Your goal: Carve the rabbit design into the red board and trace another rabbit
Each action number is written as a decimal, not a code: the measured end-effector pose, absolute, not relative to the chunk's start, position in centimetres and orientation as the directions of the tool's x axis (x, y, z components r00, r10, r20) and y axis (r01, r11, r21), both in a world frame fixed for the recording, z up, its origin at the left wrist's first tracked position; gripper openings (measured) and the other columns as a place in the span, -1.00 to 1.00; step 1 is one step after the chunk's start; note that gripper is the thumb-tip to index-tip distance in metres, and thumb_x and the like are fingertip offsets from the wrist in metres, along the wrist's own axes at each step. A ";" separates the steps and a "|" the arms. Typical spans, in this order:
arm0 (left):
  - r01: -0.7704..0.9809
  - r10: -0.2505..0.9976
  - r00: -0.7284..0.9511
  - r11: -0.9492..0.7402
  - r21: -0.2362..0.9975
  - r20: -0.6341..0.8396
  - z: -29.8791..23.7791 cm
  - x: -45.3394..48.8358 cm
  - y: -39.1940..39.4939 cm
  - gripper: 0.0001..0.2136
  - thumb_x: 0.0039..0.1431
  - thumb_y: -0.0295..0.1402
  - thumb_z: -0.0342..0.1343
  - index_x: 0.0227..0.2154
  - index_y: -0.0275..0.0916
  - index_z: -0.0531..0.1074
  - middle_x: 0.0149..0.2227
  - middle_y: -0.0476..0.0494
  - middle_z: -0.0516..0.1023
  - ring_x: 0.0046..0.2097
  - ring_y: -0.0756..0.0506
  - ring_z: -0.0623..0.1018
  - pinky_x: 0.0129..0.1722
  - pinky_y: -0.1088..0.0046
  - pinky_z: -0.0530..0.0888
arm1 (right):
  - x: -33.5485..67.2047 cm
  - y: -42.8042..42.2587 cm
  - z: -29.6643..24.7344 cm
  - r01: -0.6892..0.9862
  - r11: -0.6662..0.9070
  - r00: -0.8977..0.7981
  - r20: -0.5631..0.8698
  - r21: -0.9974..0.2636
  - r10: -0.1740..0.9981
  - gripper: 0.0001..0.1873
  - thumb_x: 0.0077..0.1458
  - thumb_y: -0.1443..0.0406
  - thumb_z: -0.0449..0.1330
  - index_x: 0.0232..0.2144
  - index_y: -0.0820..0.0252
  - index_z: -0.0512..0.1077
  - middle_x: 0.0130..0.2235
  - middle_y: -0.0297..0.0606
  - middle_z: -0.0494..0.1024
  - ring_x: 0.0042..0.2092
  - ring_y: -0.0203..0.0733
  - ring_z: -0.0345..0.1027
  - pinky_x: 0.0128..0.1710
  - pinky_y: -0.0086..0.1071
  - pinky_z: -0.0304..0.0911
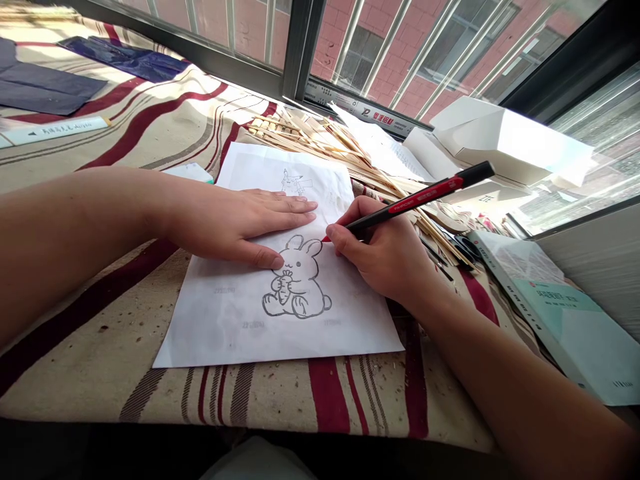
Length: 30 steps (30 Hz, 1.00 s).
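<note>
at the far left, a flat, folded dark navy sheet (47,87) lies on the beige cloth with maroon and grey stripes (95,390) that covers the table. just below it is a long white strip with dark printed characters (65,130), and to its right a crumpled, shiny dark blue plastic sheet (125,59). the left hand (235,223) rests palm down on the white rectangular sheet of paper (210,333), its four fingers stretched out and lying close together, its thumb set apart, gripping nothing. a small white block with a green edge (193,172) sits just behind the wrist. the paper lies mid-table and bears a grey-outlined rabbit holding a carrot (307,287); the thumb tip overlaps the left side of its face. farther up the sheet is a smaller, fainter figure with pointed ears (295,183). behind the paper lies a loose pile of thin pale wooden strips (320,140). the right hand (385,247) has its fingers clamped on a black-and-red pencil (420,199), its lower end beside the rabbit's right-hand ear; whether it touches the paper i cannot tell. beyond stands a white cardboard box (505,143), and at far right lies a thick white-and-green book (565,307).
</note>
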<state>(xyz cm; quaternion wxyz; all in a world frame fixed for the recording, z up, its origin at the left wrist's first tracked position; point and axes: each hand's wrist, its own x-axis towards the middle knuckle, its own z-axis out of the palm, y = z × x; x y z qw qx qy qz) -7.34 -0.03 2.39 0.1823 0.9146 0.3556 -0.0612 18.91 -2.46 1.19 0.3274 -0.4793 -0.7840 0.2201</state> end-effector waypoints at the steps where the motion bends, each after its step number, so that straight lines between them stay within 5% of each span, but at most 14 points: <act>1: 0.678 0.629 0.735 -0.676 0.290 -0.251 2.6 -7.3 -0.1 -0.05 0.35 0.24 -0.04 0.66 -0.11 -0.03 0.70 -0.07 -0.16 0.68 -0.41 -0.06 0.64 0.04 -0.08 | 18.9 -2.4 1.2 0.610 0.445 -0.327 0.303 -0.655 0.895 -0.79 0.16 0.20 0.31 -0.47 0.05 0.40 -0.47 -0.34 0.56 -0.31 -0.10 0.41 -0.21 -0.15 0.26; 24: 0.673 0.614 0.739 -0.684 0.281 -0.275 2.8 -7.1 -0.2 -0.03 0.36 0.24 -0.08 0.67 -0.18 -0.07 0.70 -0.10 -0.20 0.69 -0.37 -0.12 0.64 0.04 -0.13 | 19.1 -2.7 0.9 0.550 0.466 -0.327 0.335 -0.693 0.884 -0.80 0.16 0.21 0.29 -0.45 0.05 0.37 -0.45 -0.35 0.55 -0.34 -0.13 0.38 -0.23 -0.16 0.24; 30: 0.662 0.605 0.749 -0.701 0.266 -0.269 2.8 -7.2 -0.2 -0.15 0.41 0.19 -0.07 0.66 -0.02 -0.01 0.70 -0.03 -0.23 0.69 -0.38 -0.11 0.64 -0.05 -0.11 | 19.1 -2.7 0.9 0.584 0.410 -0.311 0.274 -0.700 0.910 -0.76 0.17 0.14 0.31 -0.46 0.04 0.38 -0.46 -0.30 0.55 -0.27 -0.06 0.39 -0.25 -0.17 0.21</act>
